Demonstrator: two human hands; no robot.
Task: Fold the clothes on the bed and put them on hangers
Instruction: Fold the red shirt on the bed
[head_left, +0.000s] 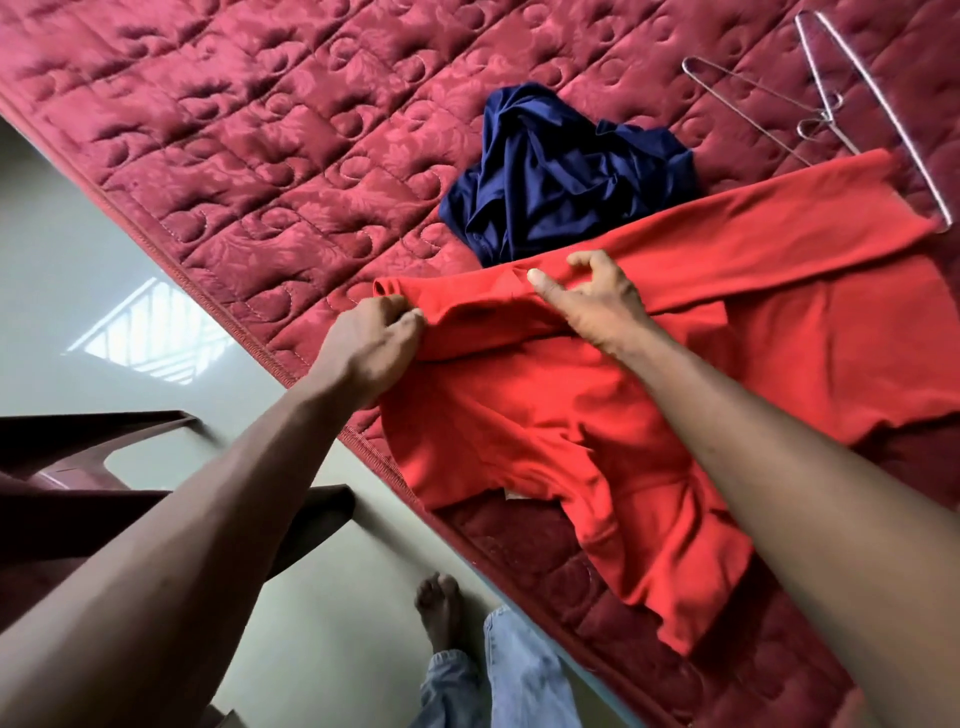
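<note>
A red long-sleeved shirt (597, 431) lies spread on the bed near its edge, one sleeve folded across its upper part. My left hand (369, 343) pinches the fabric at the left end of that folded sleeve. My right hand (592, 296) rests on the sleeve's middle, thumb stretched along the fold and fingers curled on the cloth. Just beyond the red shirt sits a crumpled navy blue garment (561, 176). Two metal wire hangers (831, 109) lie at the far right of the bed, partly under the red sleeve's end.
The bed is covered by a quilted dark red bedspread (260, 130), whose edge runs diagonally. A dark brown chair (78, 467) stands on the pale floor (67, 270) at the left. My foot and jeans show at the bottom.
</note>
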